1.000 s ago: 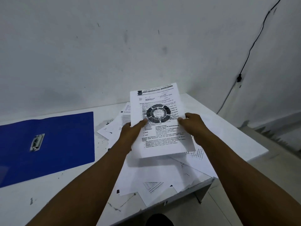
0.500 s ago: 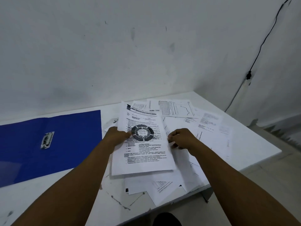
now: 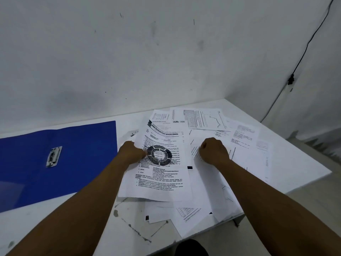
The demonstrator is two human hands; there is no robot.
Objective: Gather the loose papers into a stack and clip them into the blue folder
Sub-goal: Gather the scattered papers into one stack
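A printed sheet with a dark ring diagram (image 3: 162, 178) lies on top of the scattered loose papers (image 3: 243, 137) on the white table (image 3: 55, 228). My left hand (image 3: 132, 153) pinches that sheet at its left edge. My right hand (image 3: 214, 150) is off it, just to its right, fingers curled down on a plain white sheet (image 3: 201, 174) in the pile. The blue folder (image 3: 83, 163) lies open and flat at the left, its metal clip (image 3: 53, 157) near the middle, with no paper in it.
Several sheets overhang the table's front edge (image 3: 195, 235). The table stands against a white wall, its right corner (image 3: 330, 171) near my right arm. A black cable (image 3: 304, 50) runs down the wall at the right. Floor shows beyond the right edge.
The ring-diagram sheet, first held up in both hands, has come down onto the pile. My right hand let go of it and moved right onto another sheet.
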